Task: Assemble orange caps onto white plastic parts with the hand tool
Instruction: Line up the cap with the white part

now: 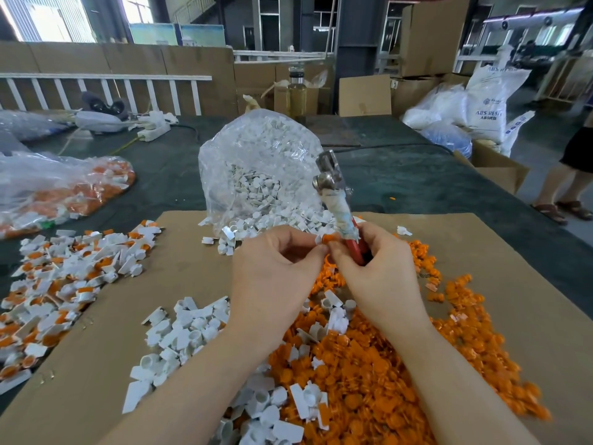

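Above the near middle of the cardboard sheet (192,284), the left hand (272,277) pinches a white part (318,239) between thumb and forefinger, with an orange cap (328,238) sitting on it. The right hand's (375,277) fingers curl round the tool (337,200) at its red handle, thumb and forefinger meeting the cap. Both pieces look like light, stiff moulded plastic, smooth and likely to slip, so I judge a fingertip pinch on the part's flat tab is best, keeping the cap's round top free for pressing. The tool has a steel head pointing far and a tape-wrapped shank. Loose caps (401,364) heap near right, loose parts (186,335) lie near left, finished pieces (54,284) farther left, and a clear bag (256,168) of parts stands beyond on the worktop (417,178).
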A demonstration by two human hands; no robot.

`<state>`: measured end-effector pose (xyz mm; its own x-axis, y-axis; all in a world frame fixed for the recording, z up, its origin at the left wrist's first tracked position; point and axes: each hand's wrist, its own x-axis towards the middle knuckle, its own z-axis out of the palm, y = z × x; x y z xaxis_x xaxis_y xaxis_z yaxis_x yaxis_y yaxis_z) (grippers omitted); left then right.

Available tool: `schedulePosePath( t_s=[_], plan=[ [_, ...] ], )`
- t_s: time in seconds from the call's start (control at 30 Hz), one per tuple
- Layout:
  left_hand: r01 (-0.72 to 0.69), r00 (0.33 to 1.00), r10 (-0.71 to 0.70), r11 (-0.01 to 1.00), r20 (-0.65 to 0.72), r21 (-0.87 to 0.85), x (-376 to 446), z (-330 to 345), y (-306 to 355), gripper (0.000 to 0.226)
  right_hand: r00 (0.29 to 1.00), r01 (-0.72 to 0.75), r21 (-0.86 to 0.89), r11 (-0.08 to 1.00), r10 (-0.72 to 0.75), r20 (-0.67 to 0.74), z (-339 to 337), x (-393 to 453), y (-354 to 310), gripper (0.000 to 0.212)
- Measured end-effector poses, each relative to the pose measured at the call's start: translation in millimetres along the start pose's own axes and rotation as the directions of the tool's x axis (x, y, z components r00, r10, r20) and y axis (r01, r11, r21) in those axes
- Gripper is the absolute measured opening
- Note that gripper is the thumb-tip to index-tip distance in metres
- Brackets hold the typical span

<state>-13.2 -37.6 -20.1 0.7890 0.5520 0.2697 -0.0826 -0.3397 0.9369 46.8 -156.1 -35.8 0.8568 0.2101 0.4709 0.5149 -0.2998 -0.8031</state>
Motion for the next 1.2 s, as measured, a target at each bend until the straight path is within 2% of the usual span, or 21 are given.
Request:
schedulePosePath(
  t_s=[0.1,0.2,0.4,0.53,0.7,0.87,1.0,1.2],
  plan=[
    [0.016,0.999,-0.017,1.0,-0.039,-0.02,1,1,-2,0.012,0.998,-0.009,0.041,0.999,0.007,0.062,-3,1,-2,0.004],
    [0.032,0.997,-0.034,0.999,-0.073,-0.026,3,1,-6,0.014,0.99,-0.034,0.065,0.997,0.025,0.142,-5,1,-5,0.011],
    [0.111,0.991,-0.123,0.976,-0.054,-0.187,7,-2,-8,0.011,0.952,-0.16,0.128,0.979,0.119,0.282,-21,6,0,0.015],
    [0.119,0.988,-0.146,0.93,-0.054,-0.348,9,-4,-6,0.008,0.889,-0.233,0.118,0.965,0.162,0.429,-33,9,5,0.012],
    [0.088,0.991,-0.121,0.908,-0.055,-0.409,13,-8,-9,0.009,0.792,-0.193,-0.051,0.98,0.187,0.581,-40,10,7,0.039],
    [0.076,0.991,-0.118,0.89,-0.066,-0.45,15,-8,-11,0.005,0.745,-0.212,-0.083,0.974,0.216,0.631,-39,8,4,0.039],
    [0.067,0.991,-0.111,0.889,-0.072,-0.452,15,-8,-12,0.006,0.744,-0.19,-0.097,0.977,0.208,0.636,-38,7,3,0.038],
    [0.052,0.993,-0.092,0.889,-0.067,-0.456,14,-9,-13,0.005,0.748,-0.174,-0.075,0.982,0.181,0.639,-35,6,1,0.022]
  ],
)
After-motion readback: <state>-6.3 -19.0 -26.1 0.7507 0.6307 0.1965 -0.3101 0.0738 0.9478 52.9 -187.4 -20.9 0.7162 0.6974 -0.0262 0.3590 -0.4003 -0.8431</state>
